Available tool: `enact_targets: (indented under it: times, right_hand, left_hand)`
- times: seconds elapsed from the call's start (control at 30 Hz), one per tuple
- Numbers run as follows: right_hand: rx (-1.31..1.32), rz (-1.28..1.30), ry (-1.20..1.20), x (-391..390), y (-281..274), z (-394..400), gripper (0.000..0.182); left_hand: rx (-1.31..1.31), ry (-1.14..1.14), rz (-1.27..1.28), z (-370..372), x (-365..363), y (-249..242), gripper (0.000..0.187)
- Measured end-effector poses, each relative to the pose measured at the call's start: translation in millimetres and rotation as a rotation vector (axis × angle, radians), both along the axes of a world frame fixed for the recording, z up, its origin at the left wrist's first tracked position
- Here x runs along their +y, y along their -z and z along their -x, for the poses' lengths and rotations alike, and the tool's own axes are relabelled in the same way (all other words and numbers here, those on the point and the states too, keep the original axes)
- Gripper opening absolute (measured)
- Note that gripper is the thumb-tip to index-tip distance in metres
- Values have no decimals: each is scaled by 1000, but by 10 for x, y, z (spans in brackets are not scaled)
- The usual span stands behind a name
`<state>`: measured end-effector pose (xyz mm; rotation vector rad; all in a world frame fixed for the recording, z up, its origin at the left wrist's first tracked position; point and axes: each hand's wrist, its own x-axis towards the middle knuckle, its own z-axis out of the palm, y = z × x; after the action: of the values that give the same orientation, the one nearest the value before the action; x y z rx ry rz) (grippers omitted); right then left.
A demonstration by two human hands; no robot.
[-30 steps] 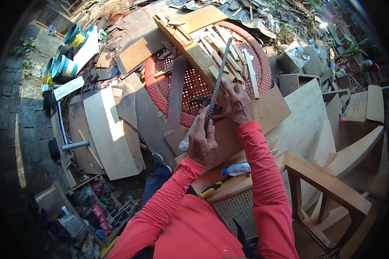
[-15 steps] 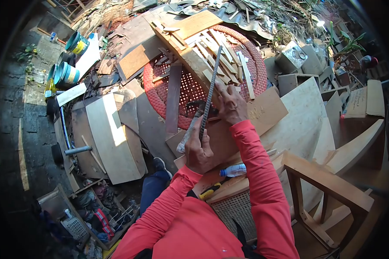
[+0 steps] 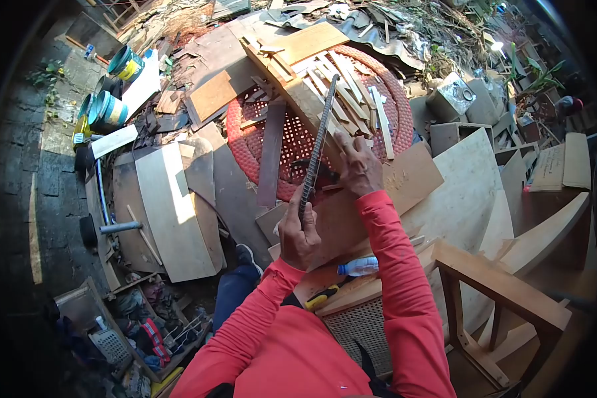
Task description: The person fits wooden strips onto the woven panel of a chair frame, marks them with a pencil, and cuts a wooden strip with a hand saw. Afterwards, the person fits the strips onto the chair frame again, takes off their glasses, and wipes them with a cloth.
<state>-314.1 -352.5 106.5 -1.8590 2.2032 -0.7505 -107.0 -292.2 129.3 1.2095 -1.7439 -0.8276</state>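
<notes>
My left hand is closed around the lower end of a long, dark, ridged bar. The bar bows slightly, slants up and away, and has a thin line running beside its right edge. My right hand, fingers bent, grips the near end of a thick wooden plank. That plank lies across a round red woven surface, and the bar's upper part passes over it. Just beyond my right hand lies a heap of pale wood strips. A dark tool head shows partly behind the bar.
A brown board with shavings lies under my right wrist. Nearer me are a plastic bottle, a yellow-and-black handle and a wooden frame. Paint buckets and curved panels lie to the left.
My left hand has shifted slightly left and the bar has turned, so its bow and the thin line show more. My right hand stays on the plank. The view has shifted slightly.
</notes>
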Motion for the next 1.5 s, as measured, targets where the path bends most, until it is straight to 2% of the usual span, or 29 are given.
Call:
enact_targets:
  times: [0.6, 0.77, 0.9, 0.93, 1.17, 1.33, 1.5]
  right_hand:
    - [20, 18, 21, -31, 66, 5, 56]
    - [33, -11, 30, -29, 65, -16, 56]
    - [6, -38, 15, -31, 57, 6, 55]
    - [-4, -34, 20, -22, 61, -11, 55]
    - [-9, -54, 12, 2, 38, -10, 56]
    - [-26, 35, 14, -9, 127, 24, 59]
    - [-15, 43, 21, -8, 139, 17, 59]
  left_hand:
    - [-18, 47, 64, 7, 243, 57, 44]
    - [-41, 45, 6, 182, -72, -32, 43]
    - [-12, 66, -77, 14, 223, -94, 43]
    - [-34, 56, -14, -25, 272, -134, 41]
    - [-4, 36, 17, 241, -206, -89, 41]
    - [0, 34, -218, 235, -187, -252, 38]
    - [34, 52, -102, 229, -210, -154, 38]
